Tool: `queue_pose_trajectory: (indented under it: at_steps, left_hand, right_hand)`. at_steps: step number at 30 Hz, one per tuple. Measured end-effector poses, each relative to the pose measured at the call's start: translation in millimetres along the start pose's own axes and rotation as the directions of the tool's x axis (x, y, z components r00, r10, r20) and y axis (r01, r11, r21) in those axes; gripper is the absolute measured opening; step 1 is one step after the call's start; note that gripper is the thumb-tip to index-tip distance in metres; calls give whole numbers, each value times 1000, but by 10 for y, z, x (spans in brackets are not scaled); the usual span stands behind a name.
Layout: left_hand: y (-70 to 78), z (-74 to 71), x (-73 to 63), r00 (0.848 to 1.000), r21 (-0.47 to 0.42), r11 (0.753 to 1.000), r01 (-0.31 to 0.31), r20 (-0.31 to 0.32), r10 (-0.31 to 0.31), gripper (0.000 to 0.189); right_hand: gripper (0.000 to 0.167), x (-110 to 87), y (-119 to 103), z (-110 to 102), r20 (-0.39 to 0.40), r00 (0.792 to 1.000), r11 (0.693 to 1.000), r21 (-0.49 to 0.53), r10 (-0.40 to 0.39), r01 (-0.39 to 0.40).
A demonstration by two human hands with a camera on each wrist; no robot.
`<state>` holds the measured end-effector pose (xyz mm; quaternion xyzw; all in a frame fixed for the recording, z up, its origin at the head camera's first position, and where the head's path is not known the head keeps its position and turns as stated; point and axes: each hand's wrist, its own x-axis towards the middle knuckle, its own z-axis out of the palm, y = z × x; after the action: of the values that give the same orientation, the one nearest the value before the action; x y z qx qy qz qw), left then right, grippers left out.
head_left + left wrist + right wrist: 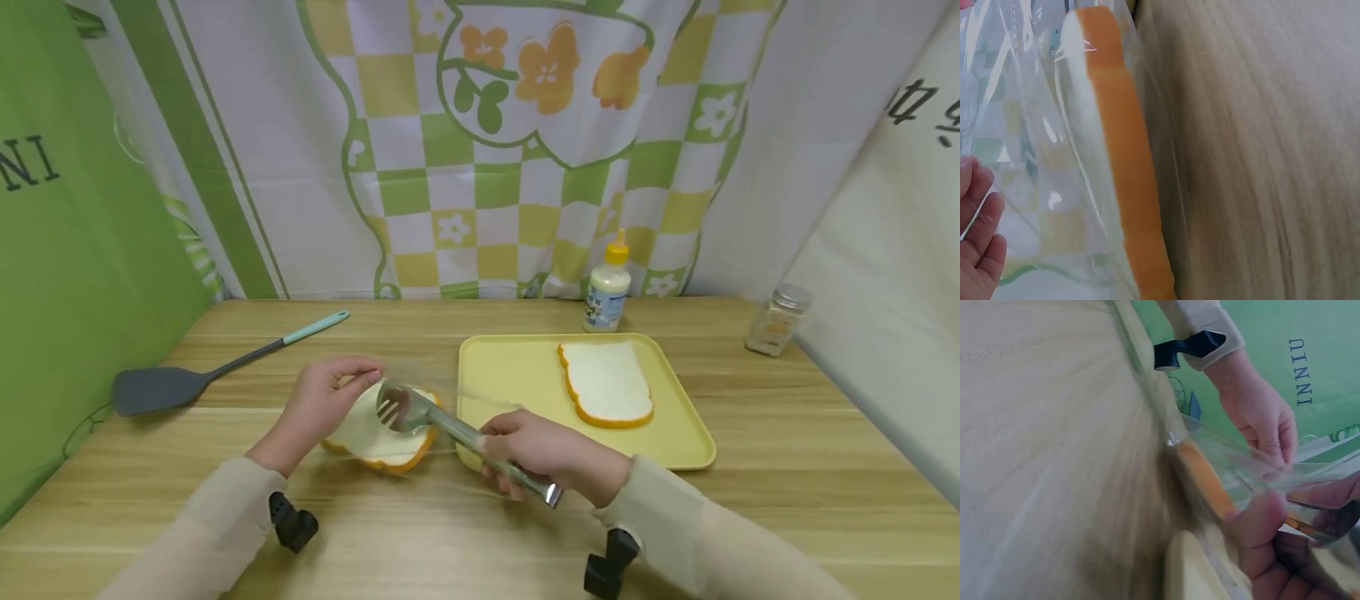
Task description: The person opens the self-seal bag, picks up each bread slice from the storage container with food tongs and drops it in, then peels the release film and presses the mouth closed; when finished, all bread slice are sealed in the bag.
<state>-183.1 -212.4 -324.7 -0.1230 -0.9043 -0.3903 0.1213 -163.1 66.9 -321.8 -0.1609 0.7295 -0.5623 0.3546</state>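
Note:
A bread slice [356,429] with an orange crust sits inside a clear plastic bag [1041,119], left of centre in the head view. My left hand [324,408] pinches the upper edge of the bag with thumb and fingers. My right hand [536,446] grips metal tongs [459,430] by the handle. Their slotted head lies over the slice; whether it grasps the bread is hard to tell. In the right wrist view, part of the bag [1229,445] stretches between both hands. Another bread slice [607,382] rests on a yellow tray [506,371].
A grey spatula [161,390] with a mint handle lies at the left. Behind the tray stands a squeeze bottle [606,296] with a yellow cap. A glass shaker jar [780,321] is at the back right. Curtains enclose the wooden table [390,542].

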Motion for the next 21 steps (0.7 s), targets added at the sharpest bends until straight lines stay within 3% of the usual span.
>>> queue_pose_trajectory:
  at_steps: [4,9,15,21]
  left_hand:
    - [-7,26,-1,999,13,999,-37,-5,37,17]
    - [-35,-9,-30,1000,4,1000,-22,-15,22,18]
    - [-95,-31,-27,994,24,998,-51,-99,53,15]
    - [-154,-34,-19,991,57,997,-60,-118,66,15]
  right_hand:
    - [32,-117,-29,-115,41,998,999,-31,-41,42]
    - [38,-324,-13,-325,64,997,998,-47,-48,51]
    - [45,-568,158,-699,102,989,992,-58,-103,109]
    - [49,-807,311,-1062,103,980,985,-32,-168,172]
